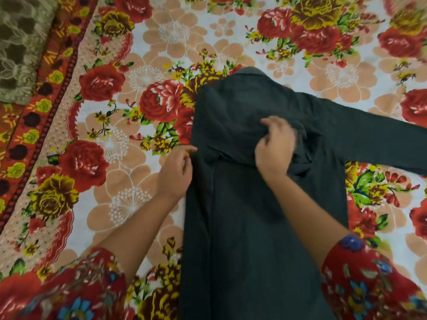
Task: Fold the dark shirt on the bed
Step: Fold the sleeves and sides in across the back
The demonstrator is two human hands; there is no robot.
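The dark shirt (242, 215) lies flat and face down on the flowered bed sheet, collar (248, 73) pointing away from me. Its left side is folded inward over the back, making a straight left edge. Its right sleeve (374, 137) stretches out to the right edge of the view. My left hand (176, 170) rests at the folded left edge, fingers pinching the cloth there. My right hand (275, 146) is in the middle of the shirt's back, fingers curled on a bunched fold of the folded-over fabric.
The bed sheet (143, 125) with red and yellow roses covers the whole bed. A green patterned pillow or blanket (20, 47) lies at the far left corner. My red flowered sleeves (369, 285) fill the lower corners.
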